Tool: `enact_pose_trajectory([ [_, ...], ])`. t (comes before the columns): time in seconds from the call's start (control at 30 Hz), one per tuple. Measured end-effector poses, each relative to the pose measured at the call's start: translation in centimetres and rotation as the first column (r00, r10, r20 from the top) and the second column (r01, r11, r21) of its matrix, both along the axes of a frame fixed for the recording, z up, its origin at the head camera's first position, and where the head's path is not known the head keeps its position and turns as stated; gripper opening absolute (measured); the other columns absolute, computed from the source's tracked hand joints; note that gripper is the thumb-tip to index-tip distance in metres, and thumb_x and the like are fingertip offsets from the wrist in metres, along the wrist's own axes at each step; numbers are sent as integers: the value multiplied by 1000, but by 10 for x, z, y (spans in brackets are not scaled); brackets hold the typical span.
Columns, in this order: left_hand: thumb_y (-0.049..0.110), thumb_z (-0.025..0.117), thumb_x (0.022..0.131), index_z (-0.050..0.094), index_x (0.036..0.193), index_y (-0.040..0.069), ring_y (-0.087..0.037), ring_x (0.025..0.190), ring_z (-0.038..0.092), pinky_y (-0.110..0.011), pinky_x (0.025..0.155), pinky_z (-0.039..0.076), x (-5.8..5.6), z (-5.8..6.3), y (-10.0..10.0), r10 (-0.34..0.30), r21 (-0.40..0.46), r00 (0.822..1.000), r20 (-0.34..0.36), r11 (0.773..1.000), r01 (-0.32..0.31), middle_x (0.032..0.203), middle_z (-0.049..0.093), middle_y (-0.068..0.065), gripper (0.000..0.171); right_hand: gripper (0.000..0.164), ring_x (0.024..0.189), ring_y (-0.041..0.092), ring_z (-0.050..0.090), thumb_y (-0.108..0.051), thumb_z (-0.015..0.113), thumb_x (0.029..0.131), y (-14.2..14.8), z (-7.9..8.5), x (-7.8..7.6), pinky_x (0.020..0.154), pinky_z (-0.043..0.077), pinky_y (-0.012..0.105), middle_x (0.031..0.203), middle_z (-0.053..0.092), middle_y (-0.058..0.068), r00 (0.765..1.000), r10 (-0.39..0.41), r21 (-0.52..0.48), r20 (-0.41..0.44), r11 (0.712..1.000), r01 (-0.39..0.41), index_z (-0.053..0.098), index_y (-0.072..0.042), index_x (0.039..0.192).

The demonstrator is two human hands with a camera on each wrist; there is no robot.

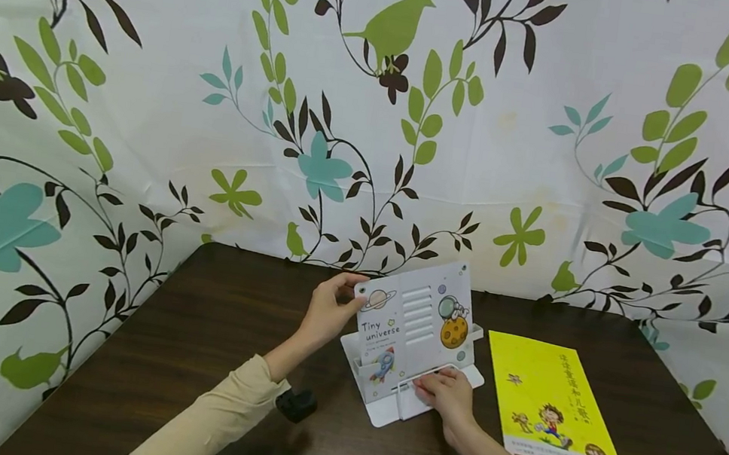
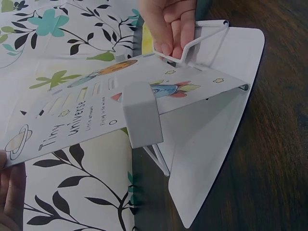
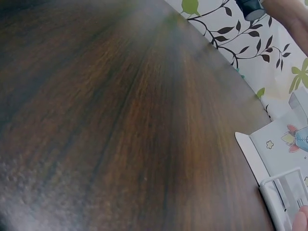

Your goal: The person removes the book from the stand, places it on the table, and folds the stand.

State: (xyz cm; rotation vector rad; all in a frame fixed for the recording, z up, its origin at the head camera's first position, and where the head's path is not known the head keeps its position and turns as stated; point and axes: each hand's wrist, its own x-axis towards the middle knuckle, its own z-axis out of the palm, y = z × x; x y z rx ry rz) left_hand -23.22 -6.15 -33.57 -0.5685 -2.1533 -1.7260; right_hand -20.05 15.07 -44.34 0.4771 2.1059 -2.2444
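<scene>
A white book stand [image 1: 417,321] printed with "Tiny universe", a rocket and an astronaut stands on the table, its panel tilted up from a flat base [image 2: 211,125]. My left hand [image 1: 328,316] pinches the panel's upper left corner, thumb on the printed face. At the lower edge, my right hand [image 1: 450,399] holds the stand by its white wire holder [image 2: 190,50], fingers bent down against it in the left wrist view. Only a fingertip of this hand [image 3: 301,220] shows in the right wrist view. A white side clip [image 2: 142,115] sticks out at the panel's edge.
A yellow book [image 1: 559,418] with a cartoon child on its cover lies right of the stand on the dark wooden table [image 1: 244,319]. Behind the table hangs a white cloth [image 1: 518,148] patterned with leaves and birds.
</scene>
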Motion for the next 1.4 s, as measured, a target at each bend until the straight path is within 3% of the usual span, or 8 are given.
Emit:
enact_pose_trajectory([
  [0.43,-8,62,79,61,103,-9,-32,78,58,-15,52,40,18,3,-1,31,-7,999,36,1000,-31,91,63,-22,25,31,65,13,60,5,55,84,3,-1,-6,63,53,25,73,60,7,999,30,-26,11,999,-30,33,6,106],
  [0.67,-6,65,77,62,103,-3,-24,78,59,-19,56,47,14,-19,-2,0,38,998,58,999,-2,91,63,-16,27,38,64,14,60,6,56,82,10,2,-10,63,53,26,74,63,6,997,64,-10,35,998,-63,33,9,112],
  [0.9,-4,67,73,63,100,-1,-11,72,58,-22,56,49,19,-31,3,2,64,1000,-21,998,-1,83,64,-11,27,44,67,15,58,6,55,81,17,6,-15,63,53,26,84,61,13,992,122,71,42,990,-125,32,13,118],
  [1.23,-4,72,70,62,101,-1,-20,79,58,-21,65,48,35,-31,21,-36,162,997,74,987,24,91,62,-15,32,44,73,15,57,5,53,84,29,9,-25,65,53,28,95,59,19,984,174,148,33,973,-177,33,15,122],
  [1.4,-5,74,68,60,102,-2,-22,81,58,-29,72,47,37,-33,30,-63,187,994,90,981,46,93,62,-15,36,43,75,16,56,1,53,86,35,9,-29,66,52,27,101,59,20,981,183,203,55,960,-191,38,12,125],
])
